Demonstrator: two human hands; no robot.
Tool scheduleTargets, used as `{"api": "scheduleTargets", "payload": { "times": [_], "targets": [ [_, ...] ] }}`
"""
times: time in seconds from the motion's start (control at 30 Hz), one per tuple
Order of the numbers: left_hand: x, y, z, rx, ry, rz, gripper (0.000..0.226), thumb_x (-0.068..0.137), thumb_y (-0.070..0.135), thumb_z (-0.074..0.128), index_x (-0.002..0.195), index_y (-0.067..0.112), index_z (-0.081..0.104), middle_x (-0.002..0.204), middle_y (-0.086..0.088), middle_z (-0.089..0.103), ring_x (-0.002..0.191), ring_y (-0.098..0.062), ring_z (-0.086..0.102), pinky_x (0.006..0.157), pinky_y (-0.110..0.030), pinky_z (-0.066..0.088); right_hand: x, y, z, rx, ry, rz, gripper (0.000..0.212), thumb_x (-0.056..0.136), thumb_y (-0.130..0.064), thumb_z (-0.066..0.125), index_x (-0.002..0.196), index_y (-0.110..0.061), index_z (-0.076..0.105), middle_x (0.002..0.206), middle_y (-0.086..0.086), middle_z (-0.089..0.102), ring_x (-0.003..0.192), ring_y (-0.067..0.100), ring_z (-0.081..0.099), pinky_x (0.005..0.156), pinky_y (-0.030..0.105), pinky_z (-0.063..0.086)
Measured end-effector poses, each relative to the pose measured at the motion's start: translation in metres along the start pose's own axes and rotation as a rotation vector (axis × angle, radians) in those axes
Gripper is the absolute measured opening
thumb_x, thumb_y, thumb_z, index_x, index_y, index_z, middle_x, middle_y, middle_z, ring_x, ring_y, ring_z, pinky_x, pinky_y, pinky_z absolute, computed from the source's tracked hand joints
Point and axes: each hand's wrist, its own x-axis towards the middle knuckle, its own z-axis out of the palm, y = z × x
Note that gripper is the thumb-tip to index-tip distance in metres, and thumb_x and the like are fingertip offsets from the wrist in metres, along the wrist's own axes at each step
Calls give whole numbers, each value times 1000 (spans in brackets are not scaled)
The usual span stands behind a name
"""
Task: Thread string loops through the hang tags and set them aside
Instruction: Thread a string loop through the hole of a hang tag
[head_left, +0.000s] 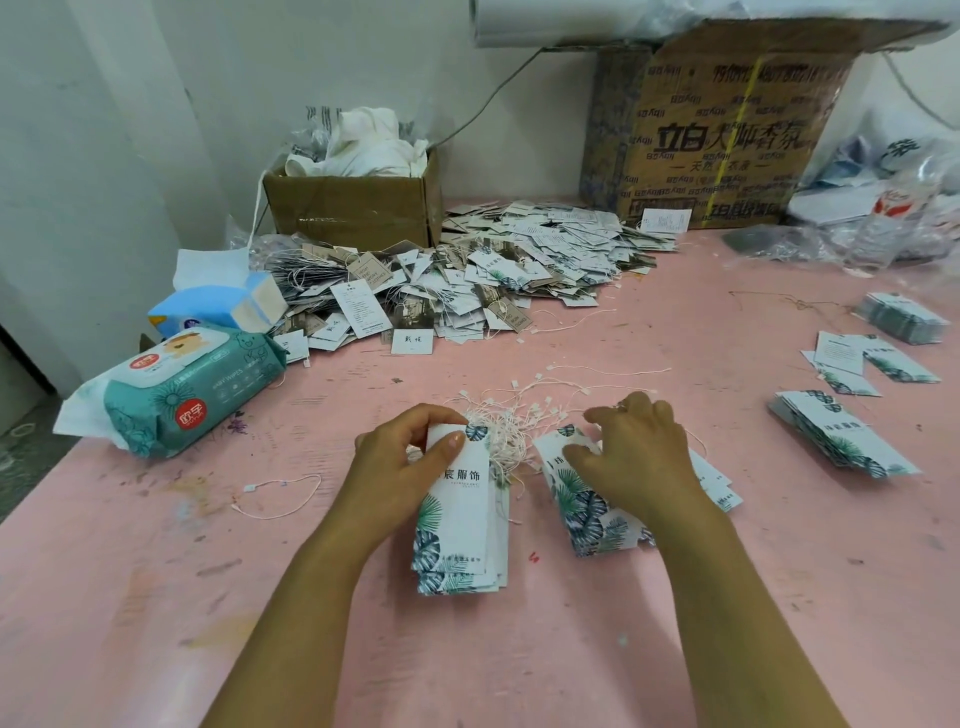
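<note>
Our left hand (410, 460) holds a stack of white card hang tags (460, 525) printed with green and blue leaves. Its grip is closed round the stack's upper end, with the thumb across the top card's face and the fingers curled behind.

Between our two hands lies a tangled bundle of thin white string loops (511, 423) with small plastic clasps, touching the stack's top.

Our right hand (641, 452) sits on a fanned pile of leaf-printed tags (589, 512) lying flat on the stained pink tabletop (156, 571). The fingers curl over the pile's far end, but we cannot tell whether this grip pinches a card.

A single loose string loop (275, 499) lies left of our left wrist. Further right, well apart from the hands, are three more tag piles (841, 436).

Across the back spreads a large heap of strung tags (467, 280), in front of a small brown cardboard box (353, 208) stuffed with white cloth and a big printed carton (717, 140). At far left rest a teal pack of baby wipes (192, 395) and a blue tissue pack (218, 306).
</note>
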Motion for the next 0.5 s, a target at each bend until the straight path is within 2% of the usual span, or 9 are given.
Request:
{"api": "scheduleTargets", "payload": {
  "times": [0.1,0.2,0.33,0.43,0.5],
  "targets": [
    [0,-1,1,-21,5,2,20,90,18,59,89,36,65,74,12,63,71,-1,61,62,-20,47,0,2,2,-37,-101,53,50,84,-50,52,121,-16,56,124,11,45,118,31,35,94,36,32],
    [-1,0,3,-49,-3,7,20,90,17,58,93,36,63,76,5,66,69,-1,61,58,-18,45,0,3,3,8,-139,97,48,83,-50,55,115,-14,60,122,11,50,116,31,38,91,36,35],
    [0,-1,3,-68,0,5,18,91,18,58,91,36,62,78,-1,70,71,-9,63,58,-20,43,0,2,1,117,-46,83,37,82,-41,61,103,-11,65,110,11,57,109,32,43,82,33,36],
    [0,-2,4,-86,2,2,17,91,19,57,90,35,63,78,-1,70,73,-15,63,63,-27,43,0,1,1,183,3,62,32,83,-34,62,105,-11,64,107,10,59,106,31,46,80,33,38],
    [1,-3,5,-101,7,-1,18,92,18,55,89,33,64,76,0,69,73,-14,61,65,-32,44,1,0,-1,290,64,64,24,87,-28,59,105,-13,62,88,2,60,90,25,52,68,29,38]
  ]
}}
